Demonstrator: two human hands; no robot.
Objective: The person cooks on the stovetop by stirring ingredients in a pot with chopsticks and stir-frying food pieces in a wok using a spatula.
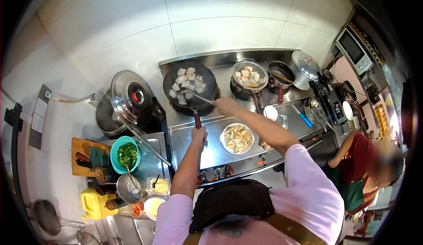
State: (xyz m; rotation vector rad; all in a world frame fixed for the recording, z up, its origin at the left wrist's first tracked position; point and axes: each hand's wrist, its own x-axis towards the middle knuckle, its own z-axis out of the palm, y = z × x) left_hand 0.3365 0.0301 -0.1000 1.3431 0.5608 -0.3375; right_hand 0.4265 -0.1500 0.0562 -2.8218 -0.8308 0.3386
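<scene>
My left hand (199,135) is closed round the handle (197,120) of a dark wok (207,71) on the left burner. Pale chunks of meat (191,75) lie in the wok, mostly toward its middle and left. My right hand (225,107) grips a long-handled metal spatula (200,97), which slants down to the left into the wok. Its head reaches the meat's near edge and is hard to make out. Between my forearms, a white plate (222,144) of pale brown slices (238,138) rests on the steel stove top.
To the right stand a pot (264,84) with a strainer of pale chunks, a small saucepan (275,68) and a pressure cooker (305,70). On the left are a large lidded pot (132,95), a teal bowl (137,159) of greens and a yellow jug (90,205). Another person (359,161) stands at far right.
</scene>
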